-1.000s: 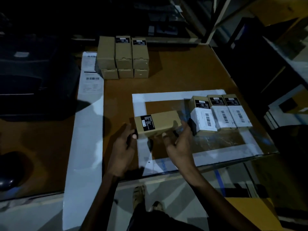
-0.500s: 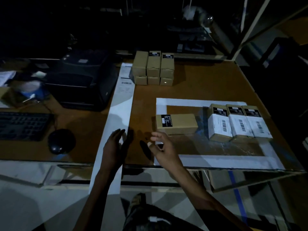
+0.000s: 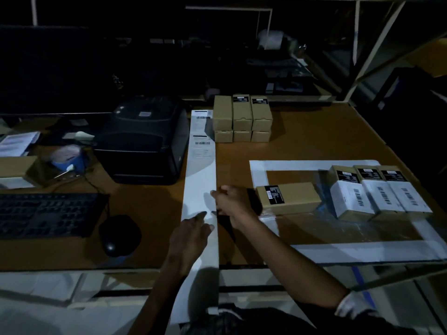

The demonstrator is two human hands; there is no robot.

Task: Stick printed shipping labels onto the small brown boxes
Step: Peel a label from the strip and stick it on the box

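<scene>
Both hands are on the long white label strip that runs from the printer toward the table edge: the left hand lies flat on it with straight fingers, and the right hand has curled fingers at its right edge, but I cannot tell if it pinches it. Just right of the strip lies one brown box without a white label, and further right stand three labelled boxes.

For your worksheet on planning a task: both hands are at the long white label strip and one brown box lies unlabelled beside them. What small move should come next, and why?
Probably draw the label strip toward the body: its printed labels lie far up by the printer, beyond both hands. The left hand rests flat on the blank part, the right hand is at its edge, and the unlabelled box waits.
</scene>
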